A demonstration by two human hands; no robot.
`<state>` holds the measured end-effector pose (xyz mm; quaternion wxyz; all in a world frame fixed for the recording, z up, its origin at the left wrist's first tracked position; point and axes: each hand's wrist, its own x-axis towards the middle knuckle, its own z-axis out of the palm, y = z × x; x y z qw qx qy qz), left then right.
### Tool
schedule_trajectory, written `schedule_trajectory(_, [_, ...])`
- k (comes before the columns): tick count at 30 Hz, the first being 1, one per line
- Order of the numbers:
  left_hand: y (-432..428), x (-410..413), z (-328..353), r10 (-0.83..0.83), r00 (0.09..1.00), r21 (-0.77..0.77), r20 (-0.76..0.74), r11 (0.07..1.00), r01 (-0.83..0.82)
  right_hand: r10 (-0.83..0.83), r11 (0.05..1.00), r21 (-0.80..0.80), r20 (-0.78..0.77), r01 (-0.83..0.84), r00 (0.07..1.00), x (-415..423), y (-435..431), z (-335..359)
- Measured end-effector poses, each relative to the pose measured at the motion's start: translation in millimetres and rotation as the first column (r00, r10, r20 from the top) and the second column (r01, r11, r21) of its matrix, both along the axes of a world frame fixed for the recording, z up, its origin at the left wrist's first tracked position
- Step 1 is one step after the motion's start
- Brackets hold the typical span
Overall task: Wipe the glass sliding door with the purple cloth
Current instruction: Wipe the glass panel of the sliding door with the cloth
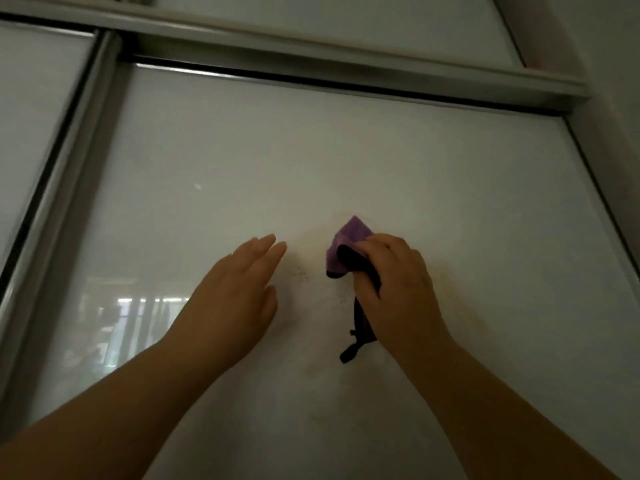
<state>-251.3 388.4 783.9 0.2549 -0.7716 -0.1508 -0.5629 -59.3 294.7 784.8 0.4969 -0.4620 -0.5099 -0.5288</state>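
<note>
My right hand (391, 282) is closed around the bunched cloth (346, 247), pressing its purple end to the door (346, 150) near the pane's middle, where dark specks (303, 273) sit just left of it; I judge those are my target. A black strap (356, 337) dangles below. My left hand (239, 289) is spread flat, empty, against the glass beside the cloth, likely for steadying.

Two bare forearms enter from seven and five o'clock, with no sleeves, watch, rings or gloves on them. The left hand (239, 289) and right hand (398, 289) both have short, unpainted nails.
</note>
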Motion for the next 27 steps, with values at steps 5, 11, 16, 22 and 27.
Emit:
schedule_trajectory(5, [14.5, -14.3, 27.2, 0.168, 0.986, 0.069, 0.012, 0.983, -0.168, 0.001, 1.0, 0.029, -0.11, 0.002, 0.994, 8.9, 8.1, 38.0])
schedule_trajectory(11, [35.6, -14.5, 33.1, 0.351, 0.936, 0.13, -0.041, 0.93, -0.343, -0.123, 0.992, -0.008, -0.287, 0.126, 0.95, 26.9, 34.7, 72.3])
schedule_trajectory(16, [47.9, -6.1, 36.0, 0.363, 0.931, 0.15, -0.021, 0.922, -0.356, -0.188, 0.978, -0.142, -0.269, 0.154, 0.945, 12.4, 63.8, 76.7])
schedule_trajectory(22, [50.3, 10.2, 41.7, 0.326, 0.945, 0.105, -0.039, 0.941, -0.321, -0.12, 0.981, -0.169, -0.13, 0.098, 0.984, -15.0, 78.5, 66.7])
schedule_trajectory(27, [54.2, 15.2, 36.4, 0.322, 0.947, 0.131, -0.016, 0.939, -0.317, -0.175, 0.966, -0.168, 0.149, 0.199, 0.973, -1.4, 84.9, 42.3])
